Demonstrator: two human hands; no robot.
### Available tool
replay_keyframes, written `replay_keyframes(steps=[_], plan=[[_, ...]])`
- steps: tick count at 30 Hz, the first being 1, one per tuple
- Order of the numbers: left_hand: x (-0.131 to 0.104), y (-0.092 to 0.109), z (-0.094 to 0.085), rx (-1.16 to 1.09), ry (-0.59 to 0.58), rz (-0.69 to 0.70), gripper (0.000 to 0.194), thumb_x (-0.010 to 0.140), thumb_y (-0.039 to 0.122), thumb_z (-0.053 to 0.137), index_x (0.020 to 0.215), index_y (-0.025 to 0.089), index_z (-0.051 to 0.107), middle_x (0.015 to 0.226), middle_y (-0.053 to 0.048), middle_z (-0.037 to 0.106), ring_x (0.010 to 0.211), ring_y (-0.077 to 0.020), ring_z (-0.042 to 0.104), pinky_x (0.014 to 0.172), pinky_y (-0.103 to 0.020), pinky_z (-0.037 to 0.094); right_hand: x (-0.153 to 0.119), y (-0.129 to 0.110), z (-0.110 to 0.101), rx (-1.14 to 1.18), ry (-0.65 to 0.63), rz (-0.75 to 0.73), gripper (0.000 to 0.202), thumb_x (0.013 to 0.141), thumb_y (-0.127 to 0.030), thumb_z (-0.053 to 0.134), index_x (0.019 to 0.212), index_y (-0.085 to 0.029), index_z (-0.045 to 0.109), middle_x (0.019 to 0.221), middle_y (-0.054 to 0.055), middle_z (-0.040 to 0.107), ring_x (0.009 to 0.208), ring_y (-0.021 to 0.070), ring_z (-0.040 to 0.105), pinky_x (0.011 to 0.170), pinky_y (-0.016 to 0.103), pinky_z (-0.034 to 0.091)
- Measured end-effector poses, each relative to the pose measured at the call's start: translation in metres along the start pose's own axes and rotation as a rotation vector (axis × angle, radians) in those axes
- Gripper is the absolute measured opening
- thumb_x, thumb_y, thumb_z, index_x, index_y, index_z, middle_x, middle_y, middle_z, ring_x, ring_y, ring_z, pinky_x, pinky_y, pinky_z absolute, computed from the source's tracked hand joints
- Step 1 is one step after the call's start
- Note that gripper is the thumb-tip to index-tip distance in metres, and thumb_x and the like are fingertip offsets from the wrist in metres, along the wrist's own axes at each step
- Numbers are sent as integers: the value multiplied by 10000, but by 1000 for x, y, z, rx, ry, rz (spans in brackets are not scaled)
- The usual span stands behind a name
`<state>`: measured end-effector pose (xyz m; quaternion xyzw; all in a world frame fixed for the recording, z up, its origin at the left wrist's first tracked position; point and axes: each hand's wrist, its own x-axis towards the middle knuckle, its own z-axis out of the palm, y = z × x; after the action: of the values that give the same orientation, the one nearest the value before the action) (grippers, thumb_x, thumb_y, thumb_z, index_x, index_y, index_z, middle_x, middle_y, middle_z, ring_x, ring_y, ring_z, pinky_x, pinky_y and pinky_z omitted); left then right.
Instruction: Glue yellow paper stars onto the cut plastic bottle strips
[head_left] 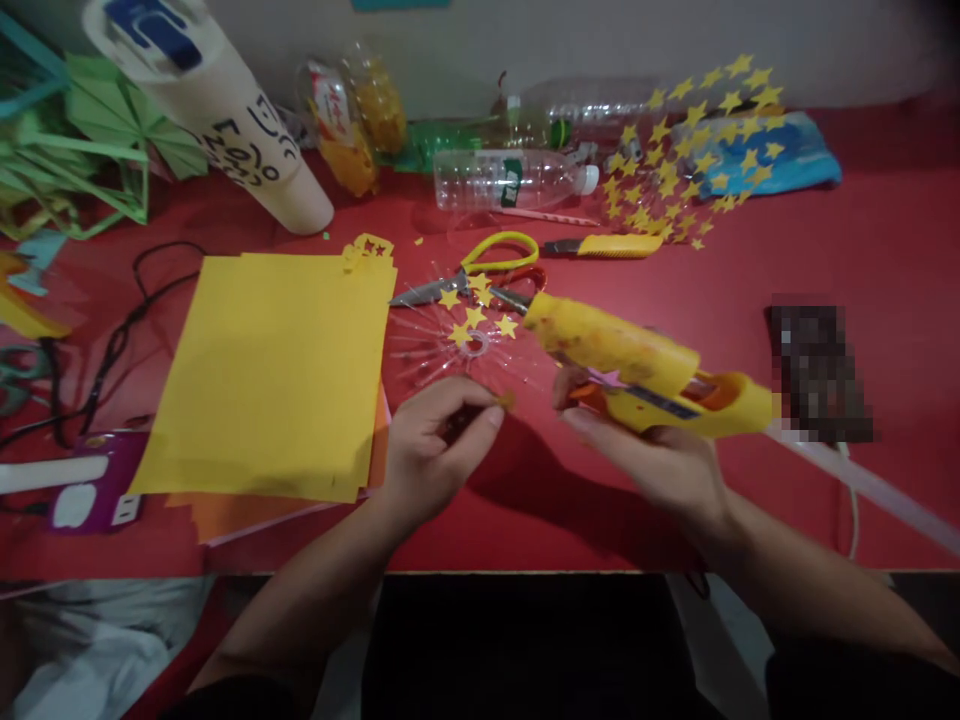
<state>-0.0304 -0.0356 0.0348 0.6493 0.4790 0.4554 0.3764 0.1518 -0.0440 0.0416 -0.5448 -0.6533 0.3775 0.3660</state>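
Observation:
My right hand (660, 465) is wrapped around a yellow hot glue gun (615, 345), its metal nozzle pointing left and a clear glue stick (870, 480) trailing from the back. Between the thumb and forefinger of my left hand (442, 440) is a small yellow paper star (506, 402), mostly hidden by the fingertips. Just beyond both hands lies a clear plastic piece cut into thin spokes around a ring (474, 345). Several yellow stars (475, 318) lie over it. Scissors (501, 250) with a yellow and a red handle rest behind, partly under the nozzle.
Yellow paper sheets (277, 370) are stacked at left, near a tall white tumbler (247, 130). Along the back lie a clear bottle (510, 180), a yellow cutter knife (615, 246) and a spray of yellow stars (675, 170). A blurred dark device (817, 370) with a cable sits right.

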Motion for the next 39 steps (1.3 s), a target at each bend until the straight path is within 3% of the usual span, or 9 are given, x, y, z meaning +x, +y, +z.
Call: replay_keyframes(steps=[5, 9, 11, 22, 39], plan=[[5, -2, -10, 20, 217, -27, 125, 746, 150, 587, 624, 179, 586, 572, 33, 552, 478, -66, 454, 442, -182, 379, 5, 3, -14, -13, -103, -132, 249, 832, -503, 578, 793, -260, 615, 769, 17, 654, 705, 186, 643, 635, 333, 544], [6, -3, -12, 20, 245, -19, 106, 734, 146, 584, 636, 178, 609, 585, 26, 594, 484, -69, 479, 437, -179, 390, 8, 3, -13, -32, -171, -354, 205, 868, -461, 557, 813, -268, 594, 806, 20, 651, 724, 181, 632, 665, 328, 533], [6, -3, -12, 19, 244, -16, 115, 734, 139, 581, 631, 180, 610, 577, 30, 588, 483, -68, 479, 434, -178, 386, 8, 3, -12, -41, -202, -383, 198, 880, -446, 538, 803, -270, 587, 767, 16, 630, 684, 179, 611, 645, 333, 521], [8, -3, -12, 13, 248, -27, 136, 740, 126, 568, 623, 184, 604, 581, 28, 597, 503, -73, 505, 449, -185, 408, 7, -2, -9, -92, -155, -281, 326, 859, -484, 511, 617, -267, 539, 593, 14, 556, 545, 186, 534, 515, 336, 415], [6, -6, -12, 21, 261, -1, 133, 748, 127, 574, 637, 189, 615, 592, 28, 608, 517, -75, 516, 457, -187, 424, 4, 6, -8, -97, -188, -233, 270, 865, -504, 532, 716, -308, 642, 630, 14, 568, 586, 199, 549, 589, 354, 468]])
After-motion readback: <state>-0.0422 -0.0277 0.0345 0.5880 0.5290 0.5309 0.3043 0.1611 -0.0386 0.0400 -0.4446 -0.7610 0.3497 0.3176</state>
